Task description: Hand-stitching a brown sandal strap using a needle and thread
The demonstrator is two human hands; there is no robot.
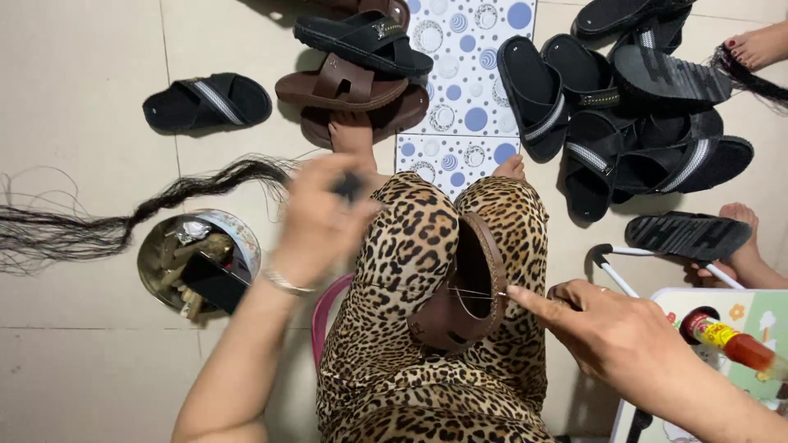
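A brown sandal [460,299] lies on its side between my knees, on leopard-print trousers [410,246]. My right hand [611,328] pinches a thin needle or thread at the sandal's rim, fingertips touching the edge. A fine thread runs across the sandal's opening. My left hand [320,221] is raised above my left knee, blurred by motion, its fingers closed on a small dark object I cannot make out.
A round metal tin [197,258] with tools and a dark phone sits on the floor at left, beside a bundle of black thread [123,221]. Black sandals [640,107] are piled at upper right, brown ones [345,86] ahead. Another person's feet [739,246] and a red bottle [730,340] are at right.
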